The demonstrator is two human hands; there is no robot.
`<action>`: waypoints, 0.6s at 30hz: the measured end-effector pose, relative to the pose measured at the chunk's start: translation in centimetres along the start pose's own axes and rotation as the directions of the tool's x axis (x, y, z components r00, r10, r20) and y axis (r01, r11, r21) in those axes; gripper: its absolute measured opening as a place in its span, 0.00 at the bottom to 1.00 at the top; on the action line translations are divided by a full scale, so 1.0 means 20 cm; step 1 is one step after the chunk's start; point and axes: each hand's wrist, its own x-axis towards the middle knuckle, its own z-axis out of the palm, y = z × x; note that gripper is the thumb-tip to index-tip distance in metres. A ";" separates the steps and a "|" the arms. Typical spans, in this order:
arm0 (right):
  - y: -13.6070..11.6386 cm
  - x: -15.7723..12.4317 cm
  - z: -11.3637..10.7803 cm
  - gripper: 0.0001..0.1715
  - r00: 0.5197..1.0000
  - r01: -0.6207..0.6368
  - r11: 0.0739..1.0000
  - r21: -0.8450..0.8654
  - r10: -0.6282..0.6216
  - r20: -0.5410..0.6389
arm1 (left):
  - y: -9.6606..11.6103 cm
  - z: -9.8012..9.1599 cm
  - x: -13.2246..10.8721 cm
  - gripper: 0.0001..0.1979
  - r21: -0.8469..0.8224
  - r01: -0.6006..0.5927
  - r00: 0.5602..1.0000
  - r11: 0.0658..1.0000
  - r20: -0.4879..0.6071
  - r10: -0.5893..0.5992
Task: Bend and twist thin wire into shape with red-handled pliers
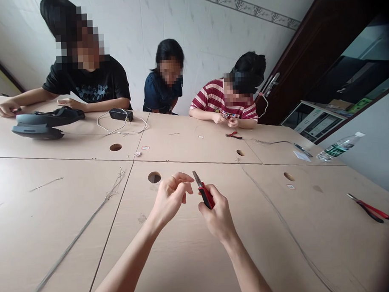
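my left hand (171,198) and right hand (219,214) are bare, with slim fingers (182,177); my forearms (130,259), bare too, narrow toward the wrists (156,221).

No lettering can be read — the red-marked tag (145,148) on the table (185,257) is too small; the green label (334,151) on the bottle (345,143) is unclear.

Passable over the bench (185,257) between 2 wire bundles (79,236), apparently loose at right; blocked far right by pliers (362,203).
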 end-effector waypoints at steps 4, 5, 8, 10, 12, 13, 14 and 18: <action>0.01 0.00 0.01 0.12 1.000 0.018 0.999 -0.030 -0.018 -0.009 | 0.01 -0.01 0.00 0.08 -0.006 0.030 1.000 1.000 -0.001 -0.030; 0.01 0.00 0.01 0.12 1.000 0.024 0.999 -0.034 -0.025 -0.011 | 0.01 -0.01 0.00 0.08 -0.003 0.043 0.999 0.999 -0.008 -0.043; 0.02 0.00 0.01 0.11 1.000 0.031 0.998 -0.046 -0.031 -0.003 | 0.00 -0.02 0.00 0.10 0.006 0.071 0.997 0.997 -0.036 -0.071; 0.02 0.00 0.01 0.11 1.000 0.027 0.999 -0.047 -0.026 0.008 | 0.00 -0.02 0.00 0.11 0.007 0.070 0.997 0.998 -0.039 -0.070; 0.02 0.00 0.02 0.11 1.000 0.026 0.999 -0.045 -0.026 0.014 | -0.01 -0.02 0.01 0.11 0.001 0.066 0.997 0.998 -0.043 -0.066; 0.02 0.00 0.02 0.11 1.000 0.028 0.999 -0.045 -0.028 0.013 | -0.01 -0.02 0.01 0.12 -0.003 0.064 0.997 0.998 -0.046 -0.064; 0.03 0.00 0.02 0.11 0.999 0.031 0.999 -0.045 -0.030 0.012 | -0.02 -0.02 0.01 0.12 -0.007 0.063 0.997 0.998 -0.047 -0.063; 0.03 0.00 0.03 0.12 0.999 0.030 0.999 -0.036 -0.029 0.016 | -0.02 -0.02 0.01 0.13 -0.013 0.051 0.997 0.999 -0.058 -0.052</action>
